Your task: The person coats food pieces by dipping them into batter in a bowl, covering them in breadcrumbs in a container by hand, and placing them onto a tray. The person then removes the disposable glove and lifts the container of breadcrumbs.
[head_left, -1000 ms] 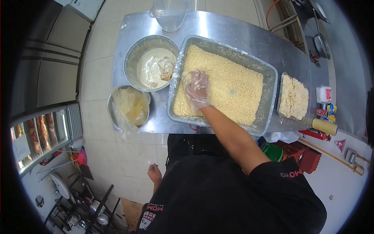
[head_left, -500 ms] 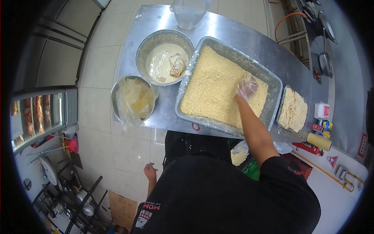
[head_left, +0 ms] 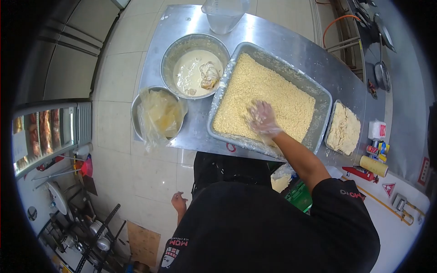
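My right hand (head_left: 263, 119), in a clear plastic glove, lies with fingers spread on the pale yellow crumbs (head_left: 277, 88). They fill a large grey tub (head_left: 324, 102) on the steel table. My left hand (head_left: 179, 200) hangs bare beside my body, away from the table, its fingers loosely curled and apart, holding nothing. Left of the tub, a round metal pot (head_left: 166, 61) contains creamy white batter (head_left: 187, 68) and a batter-coated piece (head_left: 210, 75) that I cannot identify. Nearer to me, a clear plastic bag (head_left: 159, 116) with something yellowish rests in a metal bowl (head_left: 134, 119).
A clear plastic jug (head_left: 224, 18) stands at the table's far edge. On the right are a tray of pale, clumpy crumbs (head_left: 343, 128), a roll of film (head_left: 373, 166) and hanging pans (head_left: 382, 75). A glass-fronted cabinet (head_left: 45, 136) is at left.
My right hand has moved left across the crumbs, from the tub's right side toward its middle, and its fingers now show spread. My left hand hangs almost where it was.
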`<state>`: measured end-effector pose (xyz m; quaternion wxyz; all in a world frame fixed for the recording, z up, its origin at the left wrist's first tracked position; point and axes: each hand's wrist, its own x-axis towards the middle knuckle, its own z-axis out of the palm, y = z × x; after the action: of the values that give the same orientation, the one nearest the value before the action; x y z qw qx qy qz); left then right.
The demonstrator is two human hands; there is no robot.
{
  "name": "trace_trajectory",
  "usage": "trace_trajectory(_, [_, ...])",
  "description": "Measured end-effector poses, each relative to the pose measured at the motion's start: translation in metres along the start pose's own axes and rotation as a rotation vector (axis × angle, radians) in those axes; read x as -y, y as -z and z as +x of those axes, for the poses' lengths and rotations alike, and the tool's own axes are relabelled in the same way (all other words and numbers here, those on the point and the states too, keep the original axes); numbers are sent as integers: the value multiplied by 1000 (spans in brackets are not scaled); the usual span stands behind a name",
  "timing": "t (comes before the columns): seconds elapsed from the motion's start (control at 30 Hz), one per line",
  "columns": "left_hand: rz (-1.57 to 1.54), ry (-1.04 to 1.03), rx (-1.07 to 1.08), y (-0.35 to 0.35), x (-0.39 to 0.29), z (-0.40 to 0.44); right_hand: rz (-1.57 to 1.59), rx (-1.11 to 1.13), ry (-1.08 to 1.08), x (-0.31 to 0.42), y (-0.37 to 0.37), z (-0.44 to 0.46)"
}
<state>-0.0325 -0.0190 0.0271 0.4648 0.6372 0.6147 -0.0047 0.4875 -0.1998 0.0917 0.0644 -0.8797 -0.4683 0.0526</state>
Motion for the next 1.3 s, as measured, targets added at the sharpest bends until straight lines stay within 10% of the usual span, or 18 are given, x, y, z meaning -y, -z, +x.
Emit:
trace_trajectory(0.13, [-42,135,17,1,0,-5,130,173,121,-12,8,-26])
trace_trajectory(0.2, [-34,174,32,0,-2,0,805,131,-424,-1,28,-23])
trace_trajectory(0.3, [188,-374,91,-8,101,51,838,-126,-626,-59,-34,-44])
trace_trajectory(0.43, [428,-472,259,-2,47,90,1487,-350,-1093,-49,20,-41])
trace_trajectory(0.73, [447,-251,603,-2,-119,128,1904,-517,-1317,-18,88,-55])
trace_trajectory(0.83, [430,-124,575,-18,-151,124,1953,-581,-1031,-24,74,-76])
trace_trajectory(1.1, [224,96,553,-58,-140,84,1490,-390,-957,-90,-3,-110])
trace_trajectory(1.3, [188,145,582,-44,-88,52,268,-331,-875,-46,-10,-48])
